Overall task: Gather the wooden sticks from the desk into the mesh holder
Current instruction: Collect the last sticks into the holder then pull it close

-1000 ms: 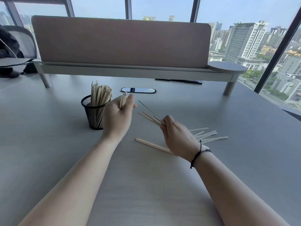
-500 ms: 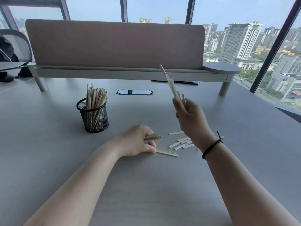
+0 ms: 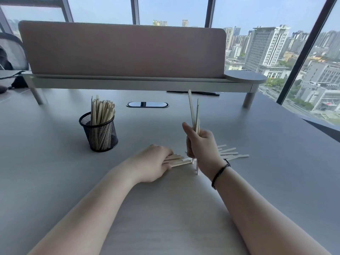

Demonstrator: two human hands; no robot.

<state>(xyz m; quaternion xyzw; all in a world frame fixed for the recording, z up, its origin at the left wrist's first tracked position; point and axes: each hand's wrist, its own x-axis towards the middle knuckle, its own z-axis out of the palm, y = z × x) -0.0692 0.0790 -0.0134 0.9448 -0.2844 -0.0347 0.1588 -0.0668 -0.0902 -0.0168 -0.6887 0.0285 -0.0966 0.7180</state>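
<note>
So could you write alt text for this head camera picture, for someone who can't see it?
A person's right hand holds a bunch of wooden sticks upright on a grey desk, while the left hand grips a few more lying flat. Loose sticks lie behind the right hand, and a black mesh holder of sticks stands to the left.

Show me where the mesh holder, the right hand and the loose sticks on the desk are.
mesh holder (image 3: 100,137), head view, front wall.
right hand (image 3: 201,144), head view, back of the hand.
loose sticks (image 3: 230,153), head view, middle of the pile.

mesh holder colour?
Black wire mesh holder, pale wooden sticks standing inside. Only the head view shows it.
</note>
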